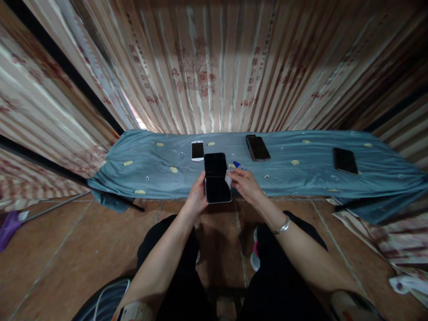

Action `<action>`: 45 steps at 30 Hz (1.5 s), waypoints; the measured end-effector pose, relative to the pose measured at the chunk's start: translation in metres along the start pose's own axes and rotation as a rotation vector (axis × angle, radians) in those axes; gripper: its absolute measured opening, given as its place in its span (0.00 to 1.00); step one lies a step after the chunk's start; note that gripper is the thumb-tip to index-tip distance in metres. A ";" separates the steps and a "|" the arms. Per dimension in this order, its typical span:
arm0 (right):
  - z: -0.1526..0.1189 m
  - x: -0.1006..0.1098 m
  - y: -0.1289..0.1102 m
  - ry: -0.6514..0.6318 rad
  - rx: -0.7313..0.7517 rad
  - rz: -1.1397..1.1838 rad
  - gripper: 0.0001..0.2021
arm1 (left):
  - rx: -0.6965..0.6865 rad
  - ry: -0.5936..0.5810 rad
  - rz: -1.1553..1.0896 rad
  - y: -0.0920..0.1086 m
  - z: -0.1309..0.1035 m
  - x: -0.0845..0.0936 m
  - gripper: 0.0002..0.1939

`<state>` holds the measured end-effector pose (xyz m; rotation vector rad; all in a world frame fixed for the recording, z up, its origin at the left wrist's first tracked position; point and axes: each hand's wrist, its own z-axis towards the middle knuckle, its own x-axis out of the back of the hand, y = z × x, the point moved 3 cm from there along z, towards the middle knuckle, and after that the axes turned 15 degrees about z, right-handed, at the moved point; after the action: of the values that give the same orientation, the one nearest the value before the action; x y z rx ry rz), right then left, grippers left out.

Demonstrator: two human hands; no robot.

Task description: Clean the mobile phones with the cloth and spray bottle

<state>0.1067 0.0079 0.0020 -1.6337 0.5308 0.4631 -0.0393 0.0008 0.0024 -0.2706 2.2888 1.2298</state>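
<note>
My left hand [198, 196] grips a black folding phone [216, 167] by its left edge, with the phone opened out and a crease across its middle. At the phone's right edge, my right hand [245, 183] pinches a small white cloth or tissue [228, 179], which hangs against the screen. Just beyond the right fingers lies a small blue-capped object [237, 164], partly hidden. A white phone [197, 151] with a dark screen rests on the cloth behind the folding phone.
A blue-green patterned cloth [160, 156] covers the long narrow bench. Dark phones [259, 148] lie right of centre, and another dark phone [345, 160] sits farther right. Printed curtains [214, 67] hang behind, with black poles [67, 62] at the sides.
</note>
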 end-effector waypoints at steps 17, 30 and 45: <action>0.014 0.018 -0.013 0.077 0.533 -0.699 0.23 | 0.047 -0.073 0.040 -0.020 -0.009 -0.023 0.25; -0.002 -0.006 0.002 -0.186 0.612 -1.189 0.35 | 0.081 0.012 0.014 -0.023 -0.012 -0.033 0.25; -0.036 -0.035 0.025 -0.517 0.665 -1.236 0.37 | -0.152 0.038 -0.100 -0.003 -0.001 -0.016 0.30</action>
<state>0.0640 -0.0272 0.0067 -0.8761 -0.6707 -0.2282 -0.0246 -0.0027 0.0095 -0.4611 2.1872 1.3594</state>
